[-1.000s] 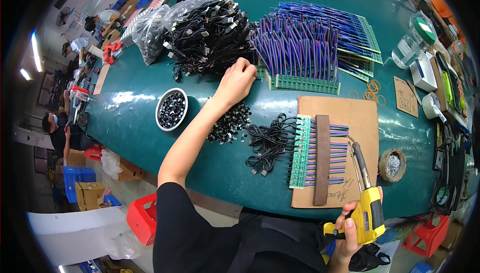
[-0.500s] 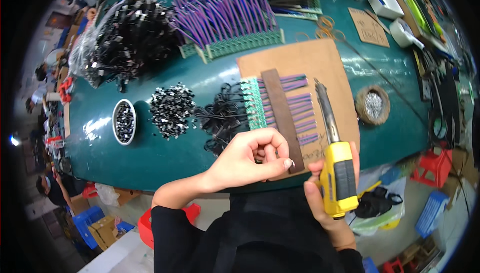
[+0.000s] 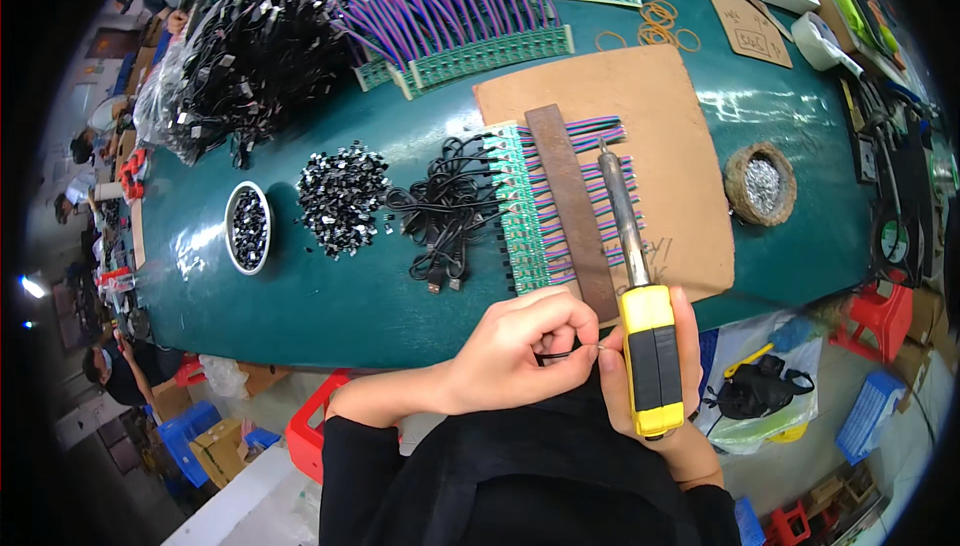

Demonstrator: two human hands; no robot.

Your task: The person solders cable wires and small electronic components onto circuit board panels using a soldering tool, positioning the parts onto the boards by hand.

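Close to the table's front edge, my left hand [image 3: 520,351] pinches a thin black cable [image 3: 560,353], its fine end poking out toward my right fingertips. My right hand [image 3: 618,401] is wrapped round a yellow and black soldering iron [image 3: 653,356], its thumb and finger at the cable's end. The iron's metal tip points away from me, over a row of purple-blue striped wires [image 3: 605,208]. These wires run from a green circuit board strip [image 3: 518,208], under a brown flat bar [image 3: 566,181]. Beside the strip lies a tangle of black cables [image 3: 440,201].
A cardboard sheet [image 3: 690,146] lies under the wires. To its right stands a round holder of metal shavings [image 3: 760,186]. Leftward are a pile of small black parts [image 3: 343,196] and a white bowl [image 3: 233,231]. Bundled black cables [image 3: 260,56] and wired boards [image 3: 490,58] sit behind.
My two hands have come together, and the cable end now shows between them. The soldering iron has shifted slightly left. The table appears a little higher in view.
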